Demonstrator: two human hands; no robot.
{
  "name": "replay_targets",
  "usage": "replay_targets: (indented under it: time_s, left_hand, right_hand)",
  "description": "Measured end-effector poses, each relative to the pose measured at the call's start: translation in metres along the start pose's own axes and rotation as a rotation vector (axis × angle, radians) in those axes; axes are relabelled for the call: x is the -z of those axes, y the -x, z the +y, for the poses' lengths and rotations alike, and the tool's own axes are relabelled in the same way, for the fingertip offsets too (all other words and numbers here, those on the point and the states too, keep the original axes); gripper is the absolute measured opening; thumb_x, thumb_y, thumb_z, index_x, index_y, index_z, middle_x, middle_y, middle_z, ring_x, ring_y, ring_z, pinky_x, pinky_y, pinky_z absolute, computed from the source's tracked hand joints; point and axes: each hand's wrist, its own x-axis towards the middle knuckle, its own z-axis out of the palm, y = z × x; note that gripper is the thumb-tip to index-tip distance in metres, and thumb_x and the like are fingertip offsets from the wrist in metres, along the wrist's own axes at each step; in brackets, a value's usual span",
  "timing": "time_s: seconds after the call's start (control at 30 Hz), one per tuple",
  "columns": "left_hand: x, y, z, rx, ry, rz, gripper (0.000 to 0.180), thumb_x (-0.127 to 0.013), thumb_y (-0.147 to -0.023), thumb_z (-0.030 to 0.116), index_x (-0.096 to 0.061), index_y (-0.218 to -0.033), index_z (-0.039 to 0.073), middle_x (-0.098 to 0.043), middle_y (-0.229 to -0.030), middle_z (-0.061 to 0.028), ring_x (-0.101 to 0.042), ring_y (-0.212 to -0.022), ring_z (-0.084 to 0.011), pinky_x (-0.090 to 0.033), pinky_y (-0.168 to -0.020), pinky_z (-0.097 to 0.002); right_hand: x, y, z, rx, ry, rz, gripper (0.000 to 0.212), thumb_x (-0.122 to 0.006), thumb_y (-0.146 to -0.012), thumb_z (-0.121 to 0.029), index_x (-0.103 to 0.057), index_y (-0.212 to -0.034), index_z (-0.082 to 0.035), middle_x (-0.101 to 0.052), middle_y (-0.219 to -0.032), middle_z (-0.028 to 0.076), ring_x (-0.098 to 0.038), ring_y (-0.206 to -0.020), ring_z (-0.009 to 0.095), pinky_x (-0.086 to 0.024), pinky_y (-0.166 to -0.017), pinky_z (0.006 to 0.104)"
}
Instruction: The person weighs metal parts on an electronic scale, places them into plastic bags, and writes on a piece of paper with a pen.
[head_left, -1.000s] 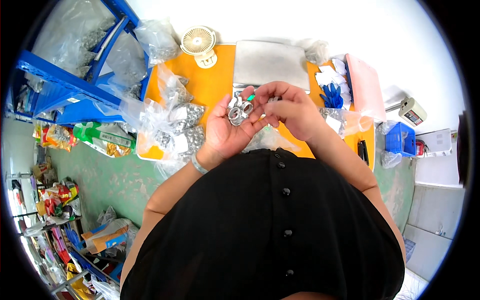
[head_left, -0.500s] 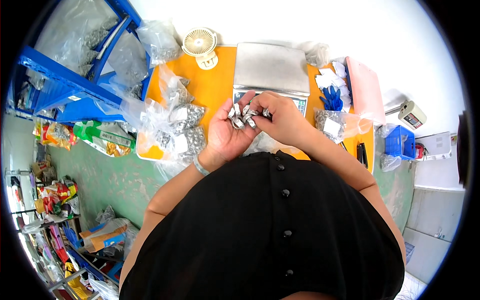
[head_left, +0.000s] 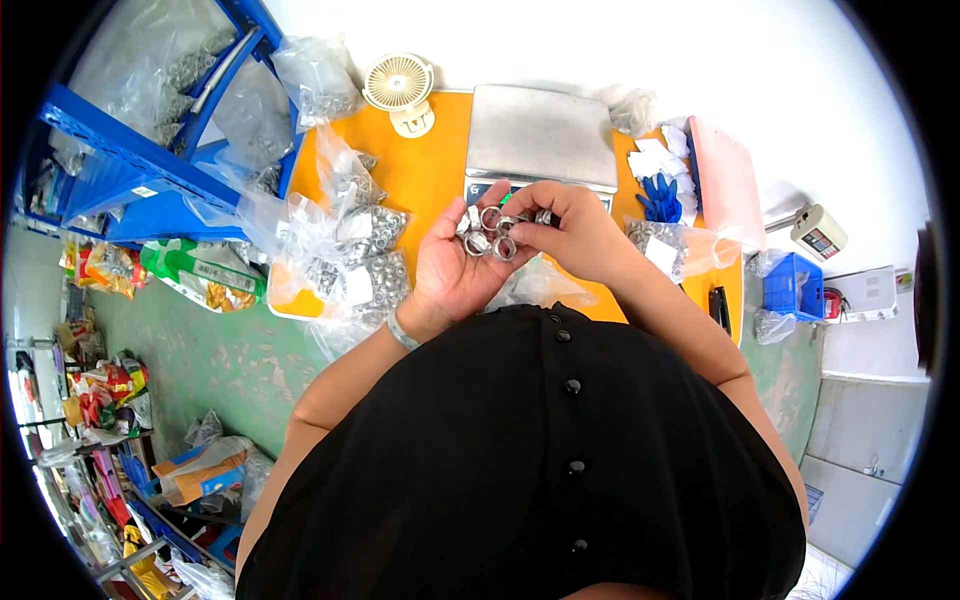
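My left hand [head_left: 447, 268] lies palm up above the table's near edge, cupped under several small silver metal rings [head_left: 477, 243]. Over it, my right hand [head_left: 572, 232] reaches in from the right, with thumb and fingers bent around metal rings at its fingertips. Some rings are partly hidden behind those fingers. Just beyond both hands stands a bench scale [head_left: 543, 138] with a bare steel platform; the hands cover part of its display panel. Below the right hand lies a clear plastic bag [head_left: 545, 285].
On the orange table [head_left: 440, 150], clear bags of metal parts [head_left: 385, 275] crowd the left side. A small fan [head_left: 399, 85] stands at the back. To the right are blue gloves [head_left: 660, 198], white papers, another bag [head_left: 660, 245] and a black stapler-like object [head_left: 720, 308]. Blue shelving [head_left: 150, 150] rises at left.
The rings in the left palm have shifted and now lie more spread, their round openings showing. My right fingers have moved slightly among them. Both hands stay in nearly the same place.
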Motion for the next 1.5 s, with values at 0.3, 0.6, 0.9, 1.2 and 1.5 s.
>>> replay_targets:
  time_s: [0.3,0.6,0.9,1.2,1.5]
  left_hand:
    - [-0.006,0.000,0.002,-0.041,0.063,0.060,0.045,-0.029,-0.091,0.032,-0.040,-0.124,0.002,-0.045,-0.123,-0.0205,-0.042,-0.114,-0.0367,-0.025,-0.101,-0.0545]
    - [-0.004,-0.003,0.005,-0.063,0.052,0.033,0.042,-0.030,-0.092,0.032,-0.046,-0.115,0.001,-0.047,-0.119,-0.0211,-0.046,-0.108,-0.0341,-0.028,-0.098,-0.0556]
    - [-0.002,-0.002,0.010,-0.047,-0.045,0.053,0.044,-0.029,-0.092,0.031,-0.044,-0.119,0.000,-0.046,-0.123,-0.0156,-0.042,-0.114,-0.0287,-0.030,-0.100,-0.0427]
    - [0.008,-0.001,0.018,-0.013,0.072,-0.089,0.046,-0.024,-0.093,0.029,-0.040,-0.124,-0.001,-0.045,-0.125,-0.0149,-0.039,-0.118,-0.0260,-0.023,-0.104,-0.0373]
    - [0.000,0.005,0.020,-0.025,0.073,-0.051,0.052,-0.020,-0.092,0.033,-0.035,-0.128,-0.001,-0.038,-0.131,-0.0161,-0.032,-0.124,-0.0280,-0.019,-0.106,-0.0408]
  right_hand:
    - [0.017,-0.005,0.014,-0.189,-1.084,0.070,0.026,-0.039,-0.074,-0.005,-0.054,-0.093,0.005,-0.059,-0.084,0.015,-0.059,-0.069,0.021,-0.051,-0.060,0.0290]
    - [0.009,-0.014,0.011,-0.141,-1.038,-0.062,0.022,-0.051,-0.079,-0.021,-0.054,-0.081,0.001,-0.059,-0.084,0.013,-0.060,-0.071,0.021,-0.049,-0.053,0.0283]
    - [-0.010,-0.016,-0.002,0.110,0.322,-0.165,0.047,-0.066,-0.069,-0.007,-0.049,-0.113,-0.004,-0.059,-0.087,0.009,-0.058,-0.080,0.018,-0.045,-0.073,0.0282]
    - [-0.021,-0.018,-0.003,0.268,0.405,0.003,0.031,-0.061,-0.068,-0.004,-0.053,-0.098,-0.003,-0.058,-0.090,0.012,-0.059,-0.081,0.025,-0.047,-0.073,0.0310]
    - [-0.028,-0.017,0.002,0.055,0.157,0.089,0.019,-0.054,-0.070,-0.001,-0.053,-0.089,-0.003,-0.057,-0.079,0.004,-0.053,-0.066,0.011,-0.044,-0.056,0.0238]
